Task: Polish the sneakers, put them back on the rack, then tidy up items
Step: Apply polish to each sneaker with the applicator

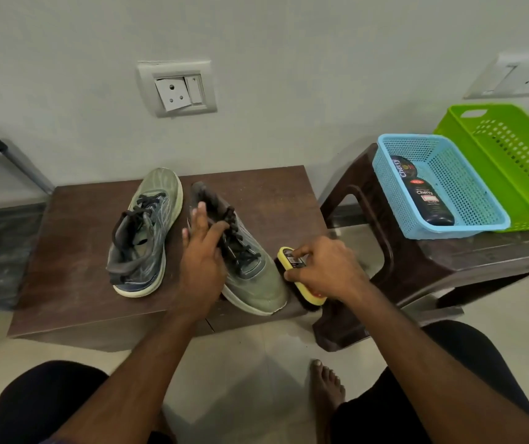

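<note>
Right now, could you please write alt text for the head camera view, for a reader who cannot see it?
A seated person's left hand holds a grey-green sneaker on a low brown table while the right hand grips a yellow shoe brush beside it. The second sneaker lies further left. On a brown stool, a blue basket holds shoe polish bottles, beside a green basket.

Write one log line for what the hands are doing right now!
left hand: holds right sneaker | right hand: grips brush beside it | left sneaker: untouched | polish bottle: in blue basket
</note>
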The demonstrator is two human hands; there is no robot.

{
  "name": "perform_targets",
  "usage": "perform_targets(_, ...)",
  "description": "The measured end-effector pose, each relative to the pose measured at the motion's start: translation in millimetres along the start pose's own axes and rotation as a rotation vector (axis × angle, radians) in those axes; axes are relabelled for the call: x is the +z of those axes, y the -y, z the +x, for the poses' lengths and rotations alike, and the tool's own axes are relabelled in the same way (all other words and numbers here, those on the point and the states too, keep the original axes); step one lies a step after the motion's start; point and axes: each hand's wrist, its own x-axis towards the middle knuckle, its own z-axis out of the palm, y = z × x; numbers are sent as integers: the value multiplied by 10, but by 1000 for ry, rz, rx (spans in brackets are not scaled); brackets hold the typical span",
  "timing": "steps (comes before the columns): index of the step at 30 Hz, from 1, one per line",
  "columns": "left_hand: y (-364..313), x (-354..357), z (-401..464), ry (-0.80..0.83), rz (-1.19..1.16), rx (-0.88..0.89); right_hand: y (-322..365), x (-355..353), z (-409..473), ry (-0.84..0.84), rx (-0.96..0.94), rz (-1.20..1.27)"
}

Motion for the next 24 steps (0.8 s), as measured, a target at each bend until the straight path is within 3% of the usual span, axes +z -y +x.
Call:
perform_targets(4,-278,9,-231,-61,-116,-319,72,153,5,44,-15,124)
perform_targets(8,-378,-21,-264,-25,-196,-506,123,224,55,80,-37,229)
perform_targets(14,-282,50,-299,287,-20,-508,233,416,239,55,-75,423)
perform_targets(20,-488,129,-537,192,17,-603,248,226,300,-160,-75,300)
perform_targets(24,-462,214,-494,124,-38,-661,219,179,327,-196,-84,268)
